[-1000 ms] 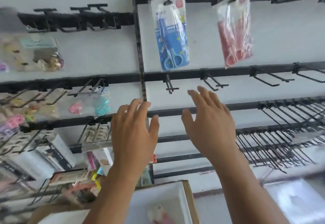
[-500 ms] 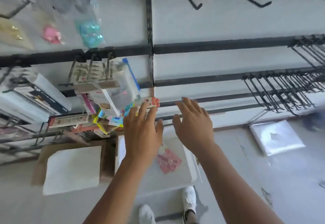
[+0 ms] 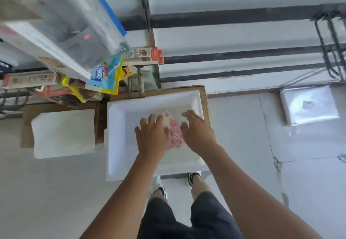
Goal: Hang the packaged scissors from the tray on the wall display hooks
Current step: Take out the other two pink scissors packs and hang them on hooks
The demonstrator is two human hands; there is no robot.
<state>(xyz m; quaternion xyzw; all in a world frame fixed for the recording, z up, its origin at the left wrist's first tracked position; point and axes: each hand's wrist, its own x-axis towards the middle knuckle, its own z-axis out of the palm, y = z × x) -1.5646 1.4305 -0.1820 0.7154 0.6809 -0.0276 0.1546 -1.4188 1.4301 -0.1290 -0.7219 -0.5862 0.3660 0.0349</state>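
A white tray (image 3: pixel 119 130) rests on a cardboard box below the wall display. In it lies a pink packaged scissors (image 3: pixel 175 132), partly covered by my hands. My left hand (image 3: pixel 151 137) hovers over the pack's left side with fingers spread. My right hand (image 3: pixel 196 132) is over its right side, fingers apart. Neither hand grips the pack. Black display hooks (image 3: pixel 329 51) stick out from the wall rails at the far right.
Hanging packaged goods (image 3: pixel 104 73) crowd the upper left. A second white tray (image 3: pixel 63 133) sits on cardboard to the left. A plastic-wrapped white stack (image 3: pixel 309 105) lies on the floor at right. My feet (image 3: pixel 193 177) stand just below the tray.
The view has swung down from the hung blue and red scissors to the tray. Both hands have dropped from the rails to just over the pink pack.
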